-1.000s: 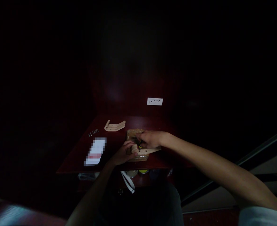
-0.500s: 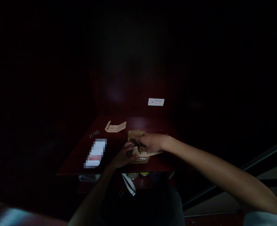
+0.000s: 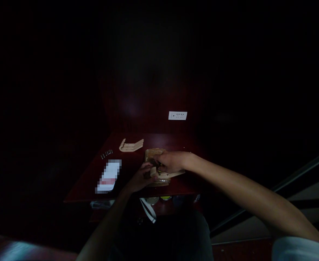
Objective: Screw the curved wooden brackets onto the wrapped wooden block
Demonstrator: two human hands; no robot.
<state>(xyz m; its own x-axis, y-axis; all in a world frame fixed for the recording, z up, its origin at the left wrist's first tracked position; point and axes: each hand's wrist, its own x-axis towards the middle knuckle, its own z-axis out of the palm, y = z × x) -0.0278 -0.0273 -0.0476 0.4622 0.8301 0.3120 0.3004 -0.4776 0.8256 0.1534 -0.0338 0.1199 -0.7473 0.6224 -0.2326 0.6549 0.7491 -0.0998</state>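
A pale, curved wooden piece (image 3: 172, 174) with dark holes lies across a brown, clear-wrapped block (image 3: 151, 153) on the dark red table. My left hand (image 3: 141, 178) is closed around its left end, thumb in front and fingers behind. Over the middle of that piece, my right hand (image 3: 172, 161) is bent down with its fingers pinched together. A small yellowish bit shows under those fingertips, too dark to name. Farther back stands a set of similar curved wooden pieces (image 3: 131, 146).
Several small metal screws (image 3: 106, 153) lie in a row at the table's left side, beside a blurred-out white phone-like object (image 3: 109, 176). A white socket plate (image 3: 177, 115) is on the back wall. Below the tabletop (image 3: 83, 192), a white strap (image 3: 148, 211) hangs from a shelf.
The whole view has shifted slightly. Both hands keep their places at the wooden piece, with only a small change in the right fingers.
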